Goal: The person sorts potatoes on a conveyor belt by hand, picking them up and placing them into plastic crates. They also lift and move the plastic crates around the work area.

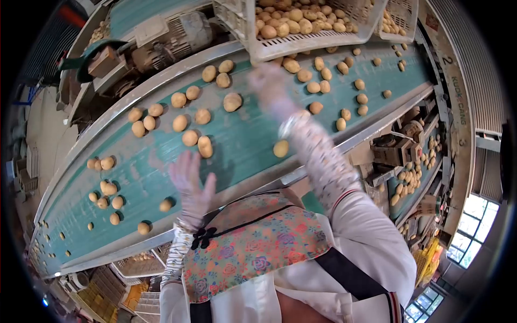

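The potatoes [232, 102] are tan to pale yellow, round to oval, and lie loose on the green belt [242, 137], singly and in small clusters. A large rounded one rests at eleven o'clock. Between nine and ten, an oblong one lies near the left hand [189, 183]. A yellower one sits alone toward two. More are scattered toward one and eight o'clock. Whether the blurred right hand [267, 86], at twelve, holds one is unclear.

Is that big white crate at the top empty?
No, a pile of potatoes shows inside the white plastic crate.
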`<state>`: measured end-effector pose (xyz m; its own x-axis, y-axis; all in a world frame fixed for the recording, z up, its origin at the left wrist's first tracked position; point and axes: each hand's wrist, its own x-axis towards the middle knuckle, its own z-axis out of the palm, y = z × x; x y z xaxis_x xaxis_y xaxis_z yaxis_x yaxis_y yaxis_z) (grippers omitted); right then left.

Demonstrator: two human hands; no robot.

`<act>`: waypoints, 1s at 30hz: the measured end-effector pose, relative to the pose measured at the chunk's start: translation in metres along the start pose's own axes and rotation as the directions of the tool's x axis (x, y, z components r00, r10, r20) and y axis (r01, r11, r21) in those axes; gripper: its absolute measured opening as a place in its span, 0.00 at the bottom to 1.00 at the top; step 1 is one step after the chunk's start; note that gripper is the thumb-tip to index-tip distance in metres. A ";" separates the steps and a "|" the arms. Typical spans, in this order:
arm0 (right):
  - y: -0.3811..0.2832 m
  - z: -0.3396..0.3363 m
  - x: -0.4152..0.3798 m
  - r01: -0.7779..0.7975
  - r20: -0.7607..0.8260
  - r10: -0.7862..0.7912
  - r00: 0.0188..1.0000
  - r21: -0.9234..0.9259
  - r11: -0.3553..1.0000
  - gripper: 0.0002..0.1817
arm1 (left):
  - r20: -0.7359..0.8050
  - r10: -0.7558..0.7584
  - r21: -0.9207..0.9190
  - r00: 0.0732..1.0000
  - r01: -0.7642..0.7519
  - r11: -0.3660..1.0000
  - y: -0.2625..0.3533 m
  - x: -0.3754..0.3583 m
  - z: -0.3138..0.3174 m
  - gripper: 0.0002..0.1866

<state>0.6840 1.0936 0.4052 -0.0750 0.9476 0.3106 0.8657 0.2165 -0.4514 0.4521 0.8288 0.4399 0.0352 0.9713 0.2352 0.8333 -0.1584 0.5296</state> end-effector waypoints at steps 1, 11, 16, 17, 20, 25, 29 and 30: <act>0.030 -0.006 0.031 -0.103 0.197 0.185 0.963 -0.365 0.925 0.25 | 0.053 0.004 -0.022 0.999 -0.003 1.000 0.002 -0.012 0.006 0.39; -0.034 0.036 -0.048 0.133 0.531 -0.016 0.847 -0.182 0.974 0.27 | 0.066 -0.084 0.115 0.994 0.076 0.990 -0.022 -0.019 0.006 0.36; -0.041 -0.022 -0.136 -0.012 0.331 -0.135 0.934 0.406 0.914 0.25 | -0.128 -0.177 0.377 0.976 0.213 0.901 -0.128 -0.036 -0.016 0.24; -0.024 -0.061 -0.138 0.064 0.274 -0.201 0.941 0.439 0.896 0.25 | -0.181 -0.291 0.375 0.939 0.339 0.863 -0.150 -0.044 -0.029 0.23; 0.051 -0.189 -0.161 -0.078 0.684 0.011 0.729 0.066 0.995 0.23 | -0.315 -0.307 0.411 0.898 0.420 0.809 -0.167 -0.049 -0.057 0.22; 0.061 -0.175 -0.189 -0.141 0.486 0.133 0.863 -0.021 0.990 0.30 | 0.014 -0.048 0.210 0.999 0.044 0.977 -0.076 0.048 -0.011 0.22; -0.043 -0.079 -0.195 0.201 0.516 -0.160 0.842 -0.024 0.979 0.41 | 0.095 -0.208 0.351 0.974 0.163 0.922 -0.105 0.063 0.007 0.18; -0.075 -0.076 -0.205 0.361 0.532 -0.208 0.821 -0.200 0.911 0.41 | 0.065 -0.236 0.317 0.970 0.204 0.926 -0.121 0.044 -0.001 0.19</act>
<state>0.6718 0.8657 0.4392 -0.5052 0.8576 -0.0960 0.8604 0.4921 -0.1320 0.3516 0.8902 0.3871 -0.1266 0.9907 0.0503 0.9540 0.1076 0.2800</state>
